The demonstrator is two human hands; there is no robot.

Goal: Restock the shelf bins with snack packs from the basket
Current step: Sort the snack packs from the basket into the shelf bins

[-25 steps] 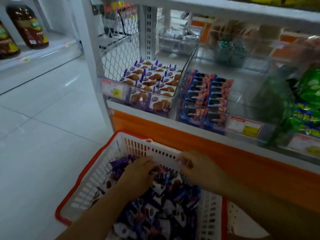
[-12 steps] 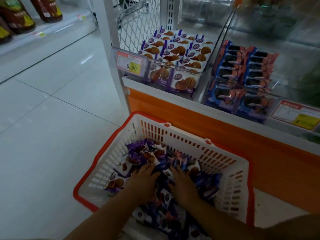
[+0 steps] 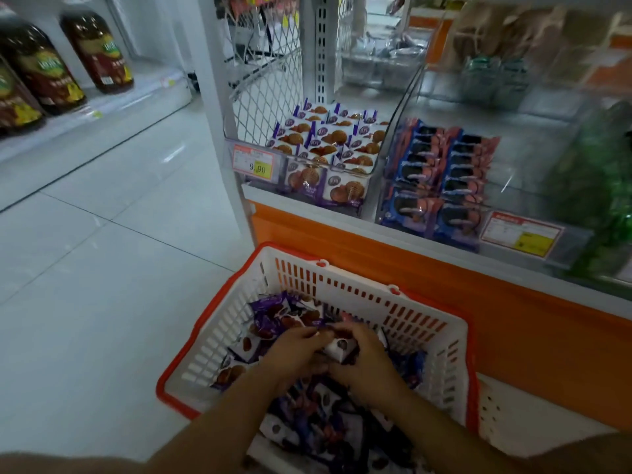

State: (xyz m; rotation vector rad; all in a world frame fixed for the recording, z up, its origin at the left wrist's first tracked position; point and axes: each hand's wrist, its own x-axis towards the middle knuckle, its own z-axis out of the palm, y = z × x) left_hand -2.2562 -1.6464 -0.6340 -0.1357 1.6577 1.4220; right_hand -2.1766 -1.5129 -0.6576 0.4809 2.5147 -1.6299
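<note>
A white basket (image 3: pixel 359 289) with a red rim stands on the floor against the orange shelf base, filled with several purple-and-white snack packs (image 3: pixel 270 319). Both hands are inside it, close together. My left hand (image 3: pixel 294 354) curls over the packs. My right hand (image 3: pixel 366 357) grips a white snack pack (image 3: pixel 338 347) held between the two hands. Above, a clear shelf bin (image 3: pixel 260 159) holds rows of the same purple-and-white cookie packs (image 3: pixel 328 138).
A neighbouring clear bin holds blue-and-pink packs (image 3: pixel 441 172), with green packs (image 3: pixel 595 186) further right. Yellow price tags (image 3: pixel 254 164) sit on the bin fronts. Dark bottles (image 3: pixel 44 70) stand on a low shelf at far left across a pale tiled floor (image 3: pixel 102 268).
Both hands have drawn together in the middle of the basket and closed on a white pack. The camera view has tilted up slightly, showing more of the shelf.
</note>
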